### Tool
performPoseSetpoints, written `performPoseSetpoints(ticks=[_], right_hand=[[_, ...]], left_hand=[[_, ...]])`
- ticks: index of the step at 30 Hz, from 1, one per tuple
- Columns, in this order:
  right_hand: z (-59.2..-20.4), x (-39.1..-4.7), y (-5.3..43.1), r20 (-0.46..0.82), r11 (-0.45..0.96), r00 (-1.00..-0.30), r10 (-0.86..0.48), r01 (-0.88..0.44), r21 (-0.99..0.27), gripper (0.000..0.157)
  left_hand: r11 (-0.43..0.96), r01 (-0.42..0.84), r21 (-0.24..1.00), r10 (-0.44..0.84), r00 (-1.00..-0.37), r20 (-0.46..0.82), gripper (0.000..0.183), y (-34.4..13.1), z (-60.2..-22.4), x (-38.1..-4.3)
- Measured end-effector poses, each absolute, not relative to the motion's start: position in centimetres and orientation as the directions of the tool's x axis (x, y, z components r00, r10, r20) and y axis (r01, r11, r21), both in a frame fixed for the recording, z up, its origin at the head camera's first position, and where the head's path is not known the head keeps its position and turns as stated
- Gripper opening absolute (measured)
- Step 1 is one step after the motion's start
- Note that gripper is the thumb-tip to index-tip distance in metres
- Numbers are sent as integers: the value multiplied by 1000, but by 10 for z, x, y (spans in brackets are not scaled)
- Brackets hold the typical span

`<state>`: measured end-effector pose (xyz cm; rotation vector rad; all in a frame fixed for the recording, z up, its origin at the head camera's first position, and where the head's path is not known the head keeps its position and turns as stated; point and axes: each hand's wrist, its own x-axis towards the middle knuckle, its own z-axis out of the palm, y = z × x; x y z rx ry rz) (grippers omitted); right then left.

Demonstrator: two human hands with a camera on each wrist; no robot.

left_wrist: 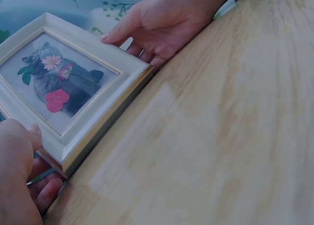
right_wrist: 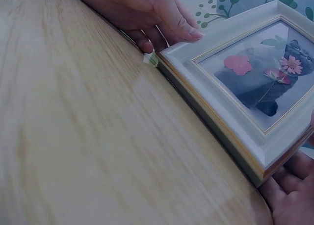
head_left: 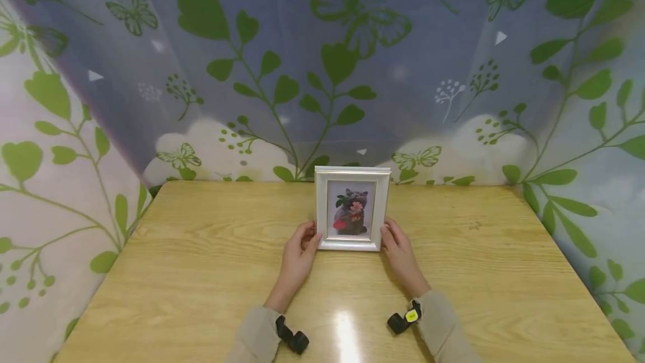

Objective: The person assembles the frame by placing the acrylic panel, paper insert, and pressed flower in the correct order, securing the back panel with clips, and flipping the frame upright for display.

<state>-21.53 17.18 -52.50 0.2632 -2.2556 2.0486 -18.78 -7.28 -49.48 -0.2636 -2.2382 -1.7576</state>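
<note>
A white picture frame (head_left: 322,206) with a thin gold inner line stands on the wooden table, its lower edge at the tabletop. Inside it is a cat picture (head_left: 351,212) with a pink flower, red petals and green leaves on it. My left hand (head_left: 298,254) grips the frame's lower left side, thumb on the front and fingers behind. On the lower right side my right hand (head_left: 401,255) holds it the same way. Both wrist views show the thumbs on the front border, with the curled fingers partly hidden behind the frame.
The wooden table (head_left: 201,273) runs to a curtain (head_left: 282,144) printed with green leaves and butterflies, which also hangs on both sides. A small pale green scrap (right_wrist: 151,59) shows by the frame's corner in the right wrist view. Black devices (head_left: 292,336) are strapped to both wrists.
</note>
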Motion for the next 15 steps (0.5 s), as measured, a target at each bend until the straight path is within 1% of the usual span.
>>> performPoseSetpoints(ticks=[4, 9, 15], right_hand=[[-520, -216, 171, 182, 106, -981, -70, -189, -976, 43], [-516, -218, 170, 191, 69, -979, -67, -196, -978, 44], [-509, -219, 172, 172, 48, -985, -1, -172, -984, 45]], left_hand=[[244, 312, 918, -26, -944, 327, 26, -73, -492, -190], [241, 338, 910, -27, -935, 354, 26, -73, -491, -194], [205, 328, 922, -66, -935, 348, 29, -76, -498, -197]])
